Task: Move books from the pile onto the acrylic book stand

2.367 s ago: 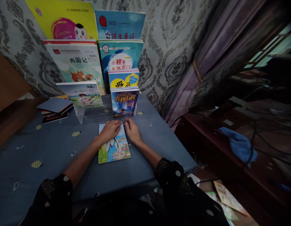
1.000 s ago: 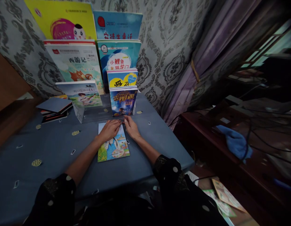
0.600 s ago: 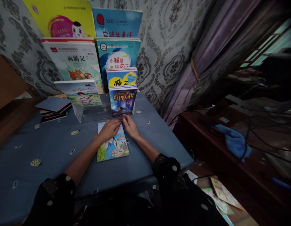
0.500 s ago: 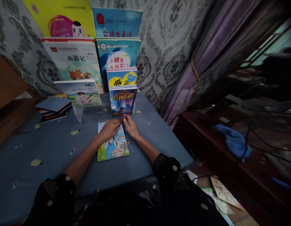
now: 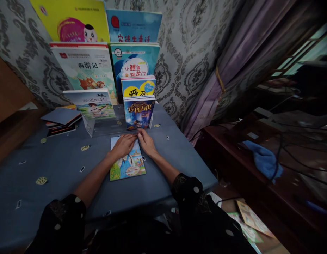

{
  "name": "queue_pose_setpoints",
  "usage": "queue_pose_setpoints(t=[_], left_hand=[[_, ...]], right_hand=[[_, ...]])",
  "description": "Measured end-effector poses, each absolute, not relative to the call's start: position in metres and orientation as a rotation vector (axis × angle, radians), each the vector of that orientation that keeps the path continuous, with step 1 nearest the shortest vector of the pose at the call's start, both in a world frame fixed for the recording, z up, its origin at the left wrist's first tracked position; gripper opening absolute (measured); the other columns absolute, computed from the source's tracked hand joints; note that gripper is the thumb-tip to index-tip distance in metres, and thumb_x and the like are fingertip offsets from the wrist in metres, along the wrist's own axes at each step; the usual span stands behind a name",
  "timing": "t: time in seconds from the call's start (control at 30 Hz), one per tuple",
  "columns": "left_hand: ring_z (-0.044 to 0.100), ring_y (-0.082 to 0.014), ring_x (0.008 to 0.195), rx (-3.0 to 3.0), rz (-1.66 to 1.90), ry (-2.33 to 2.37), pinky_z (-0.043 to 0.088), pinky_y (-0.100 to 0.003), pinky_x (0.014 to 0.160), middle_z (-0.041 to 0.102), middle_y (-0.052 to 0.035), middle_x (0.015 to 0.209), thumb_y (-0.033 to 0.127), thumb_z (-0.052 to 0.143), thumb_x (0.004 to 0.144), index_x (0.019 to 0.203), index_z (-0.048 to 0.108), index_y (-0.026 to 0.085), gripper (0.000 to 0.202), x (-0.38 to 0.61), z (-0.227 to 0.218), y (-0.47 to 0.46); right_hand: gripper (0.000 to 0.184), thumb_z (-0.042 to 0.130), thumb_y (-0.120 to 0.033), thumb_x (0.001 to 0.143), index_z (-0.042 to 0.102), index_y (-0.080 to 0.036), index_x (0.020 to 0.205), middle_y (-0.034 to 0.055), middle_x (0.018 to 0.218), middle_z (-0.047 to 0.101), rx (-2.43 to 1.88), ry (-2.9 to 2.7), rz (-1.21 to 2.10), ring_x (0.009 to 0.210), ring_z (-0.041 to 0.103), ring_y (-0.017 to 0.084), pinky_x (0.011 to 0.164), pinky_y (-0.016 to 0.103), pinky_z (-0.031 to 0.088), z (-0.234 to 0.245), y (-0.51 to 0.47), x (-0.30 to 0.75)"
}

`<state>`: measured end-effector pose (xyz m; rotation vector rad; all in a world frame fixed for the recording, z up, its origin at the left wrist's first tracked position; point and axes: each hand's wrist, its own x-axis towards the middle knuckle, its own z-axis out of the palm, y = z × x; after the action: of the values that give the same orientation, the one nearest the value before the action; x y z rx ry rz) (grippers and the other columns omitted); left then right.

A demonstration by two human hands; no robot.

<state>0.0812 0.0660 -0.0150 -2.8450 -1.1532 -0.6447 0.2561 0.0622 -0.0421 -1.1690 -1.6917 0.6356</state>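
Observation:
A thin picture book (image 5: 128, 165) with a green and blue cover lies flat on the blue tablecloth (image 5: 60, 165). My left hand (image 5: 123, 145) rests flat on the book's top half, fingers stretched toward its far edge. My right hand (image 5: 147, 141) lies just right of it, fingers extended, touching the book's top right corner. Directly beyond my fingertips stands a dark blue book (image 5: 139, 113) upright in a clear tiered stand (image 5: 100, 127).
The stand holds several more upright books in rising rows against the patterned wall (image 5: 184, 53). A stack of flat books (image 5: 61, 120) lies at the left. A purple curtain (image 5: 232, 63) hangs at right, above a dark wooden bench with a blue cloth (image 5: 264, 160) and cables.
Both hands have stayed on the flat book; my right hand's fingers crept slightly toward the top corner. The view shifted a little.

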Motion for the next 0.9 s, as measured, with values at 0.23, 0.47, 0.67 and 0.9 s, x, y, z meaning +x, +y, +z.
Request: queue_pose_setpoints(t=[0.23, 0.47, 0.67, 0.9], left_hand=[[0.062, -0.0279, 0.115, -2.780, -0.597, -1.310, 0.049, -0.046, 0.099, 0.068, -0.0118, 0.126, 0.012, 0.047, 0.093, 0.119, 0.066, 0.019, 0.033, 0.076, -0.016, 0.058], [0.063, -0.0311, 0.108, -2.604, -0.533, -1.504, 0.051, -0.046, 0.095, 0.069, -0.0143, 0.110, 0.014, 0.046, 0.093, 0.108, 0.067, 0.019, 0.026, 0.034, -0.014, 0.036], [0.065, -0.0286, 0.105, -2.495, -0.588, -1.582, 0.052, -0.045, 0.098, 0.071, -0.0120, 0.112, 0.014, 0.043, 0.093, 0.106, 0.068, 0.020, 0.029, 0.010, -0.013, 0.032], [0.065, -0.0289, 0.111, -2.588, -0.614, -1.459, 0.050, -0.047, 0.103, 0.071, -0.0139, 0.118, 0.017, 0.044, 0.094, 0.113, 0.068, 0.018, 0.030, 0.027, -0.018, 0.041]], right_hand=[[0.035, 0.038, -0.037, 0.103, 0.054, -0.024, 0.131, 0.0078, 0.123, 0.070, -1.215, -1.744, 0.605, 0.118, 0.064, 0.022, 0.104, 0.040, 0.048, -0.041, 0.061, 0.255], [0.034, 0.036, -0.037, 0.104, 0.056, -0.024, 0.128, 0.0081, 0.123, 0.070, -1.227, -1.768, 0.600, 0.117, 0.064, 0.022, 0.104, 0.039, 0.047, -0.042, 0.061, 0.256], [0.033, 0.038, -0.037, 0.103, 0.058, -0.023, 0.124, 0.0087, 0.121, 0.071, -1.225, -1.736, 0.628, 0.114, 0.066, 0.024, 0.102, 0.041, 0.049, -0.043, 0.063, 0.257], [0.035, 0.038, -0.039, 0.103, 0.058, -0.023, 0.127, 0.0093, 0.118, 0.073, -1.218, -1.699, 0.678, 0.112, 0.067, 0.025, 0.102, 0.044, 0.048, -0.042, 0.065, 0.258]])
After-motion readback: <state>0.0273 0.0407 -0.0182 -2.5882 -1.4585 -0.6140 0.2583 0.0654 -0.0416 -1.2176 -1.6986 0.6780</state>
